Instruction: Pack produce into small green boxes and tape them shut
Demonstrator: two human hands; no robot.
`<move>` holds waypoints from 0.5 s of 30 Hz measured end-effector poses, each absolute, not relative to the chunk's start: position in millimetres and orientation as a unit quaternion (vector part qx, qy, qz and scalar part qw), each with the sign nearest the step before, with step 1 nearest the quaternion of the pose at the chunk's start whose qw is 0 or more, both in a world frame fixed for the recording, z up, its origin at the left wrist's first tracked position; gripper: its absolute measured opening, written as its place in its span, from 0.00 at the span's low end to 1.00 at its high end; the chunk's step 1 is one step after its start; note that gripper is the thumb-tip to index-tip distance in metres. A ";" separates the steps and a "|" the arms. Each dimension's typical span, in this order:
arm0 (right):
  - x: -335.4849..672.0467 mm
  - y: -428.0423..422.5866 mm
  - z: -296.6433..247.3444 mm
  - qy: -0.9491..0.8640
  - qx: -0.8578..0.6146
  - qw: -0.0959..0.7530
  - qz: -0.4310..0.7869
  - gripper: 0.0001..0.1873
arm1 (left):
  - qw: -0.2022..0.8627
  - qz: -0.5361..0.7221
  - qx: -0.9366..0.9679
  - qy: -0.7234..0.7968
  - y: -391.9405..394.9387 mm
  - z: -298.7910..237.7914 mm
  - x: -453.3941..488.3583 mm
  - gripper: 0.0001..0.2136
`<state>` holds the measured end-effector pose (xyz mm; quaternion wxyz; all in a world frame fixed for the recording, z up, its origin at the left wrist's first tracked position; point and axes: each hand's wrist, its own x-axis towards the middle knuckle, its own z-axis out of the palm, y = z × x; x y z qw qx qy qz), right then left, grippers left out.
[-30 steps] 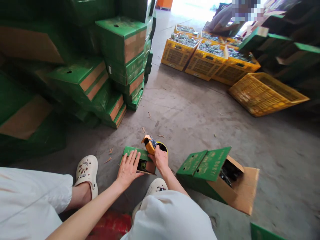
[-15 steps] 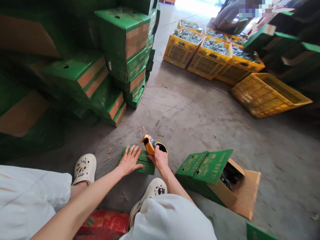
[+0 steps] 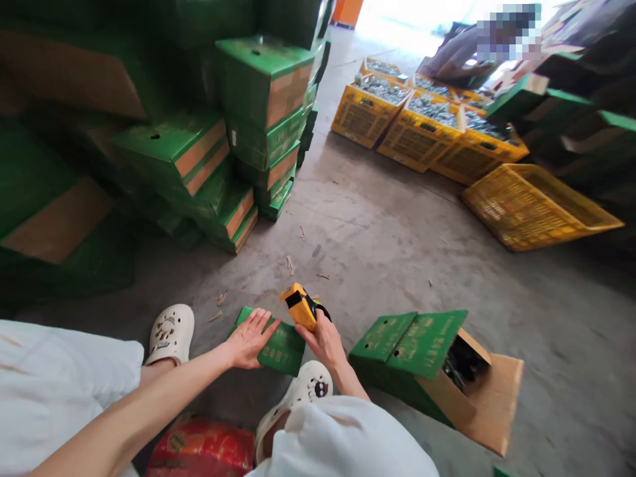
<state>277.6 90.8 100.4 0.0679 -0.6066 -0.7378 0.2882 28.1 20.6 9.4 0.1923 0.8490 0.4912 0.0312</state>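
Observation:
A small green carton (image 3: 282,349) with printed characters stands on the floor between my shoes. My left hand (image 3: 250,339) lies across its left part, fingers stretched out and touching it. My right hand (image 3: 322,339) is wrapped round a yellow-and-black tape dispenser (image 3: 301,307) at the carton's upper right edge. The dispenser's roll is mostly hidden behind its body and my fingers. Right of my hands, a larger green carton (image 3: 397,358) lies with one end open and dark contents (image 3: 464,364) inside.
Tall stacks of green cartons (image 3: 293,86) rise on the left. Filled yellow crates (image 3: 365,118) and a tipped yellow crate (image 3: 521,212) stand ahead on the right, with a person (image 3: 450,56) behind. A red package (image 3: 203,447) lies between my legs.
The small carton has turned, and a different printed face shows with no seam across it. The tape dispenser has swung round in my right hand. The whole view has shifted slightly.

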 end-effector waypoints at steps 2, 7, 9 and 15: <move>285.9 81.1 109.7 -0.691 -0.610 0.136 0.363 0.23 | 0.202 0.039 0.854 0.478 14.0 8.8 22.2 0.55; 277.9 76.6 132.3 -0.558 -0.505 0.126 0.647 0.33 | 0.235 0.023 0.850 0.472 19.4 10.9 17.5 0.50; 265.9 77.1 131.6 -0.546 -0.474 0.083 0.686 0.32 | 0.245 0.026 0.848 0.470 21.0 9.3 17.6 0.50; 244.4 75.0 124.9 -0.569 -0.473 0.039 0.672 0.34 | 0.284 0.060 0.828 0.480 18.2 4.8 15.0 0.58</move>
